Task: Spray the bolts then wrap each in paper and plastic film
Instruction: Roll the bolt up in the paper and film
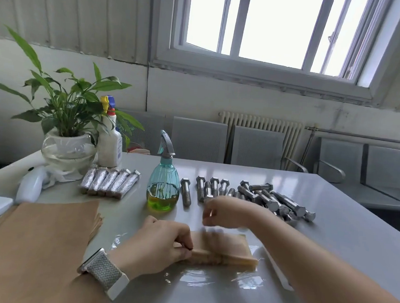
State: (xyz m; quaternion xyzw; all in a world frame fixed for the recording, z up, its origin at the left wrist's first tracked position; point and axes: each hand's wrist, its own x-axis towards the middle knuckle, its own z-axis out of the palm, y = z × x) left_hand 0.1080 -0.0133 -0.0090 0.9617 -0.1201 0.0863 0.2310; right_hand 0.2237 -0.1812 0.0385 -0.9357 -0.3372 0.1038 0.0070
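Single head view: looks forward and down across grey table (330, 245), close over it; window (271, 27) upper right of frame.

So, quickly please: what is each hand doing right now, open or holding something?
Left hand: pinches the paper-wrapped bolt.
Right hand: raised above it, blurred; cannot be told.

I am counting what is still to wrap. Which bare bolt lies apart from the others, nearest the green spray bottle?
The single bolt just right of the green spray bottle: it lies alone, head away from the person, while the other bare bolts cluster further right.
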